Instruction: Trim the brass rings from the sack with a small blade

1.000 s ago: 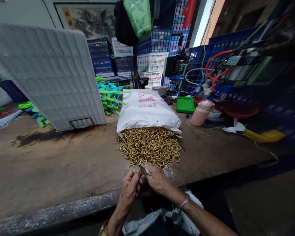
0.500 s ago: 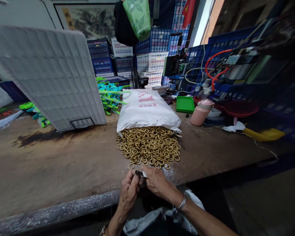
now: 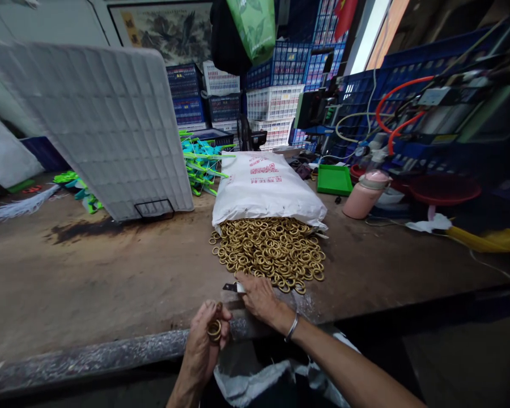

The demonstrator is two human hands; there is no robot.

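Note:
A white sack lies on the wooden table with a heap of brass-coloured rings spread from its near end. My left hand, at the table's front edge, has its fingers closed round several rings. My right hand is at the near left edge of the heap, closed on a small blade with a white handle. Its dark blade points left. Whether the right fingertips also touch a ring cannot be made out.
On the left a grey ribbed panel stands upright, with green and turquoise pieces behind it. A green tray, a pink bottle and a red dish are at the right. Stacked crates stand behind.
My hands have moved apart. The left has come down and left, showing the rings in it; the right has moved up to the heap with the blade. The view has shifted slightly.

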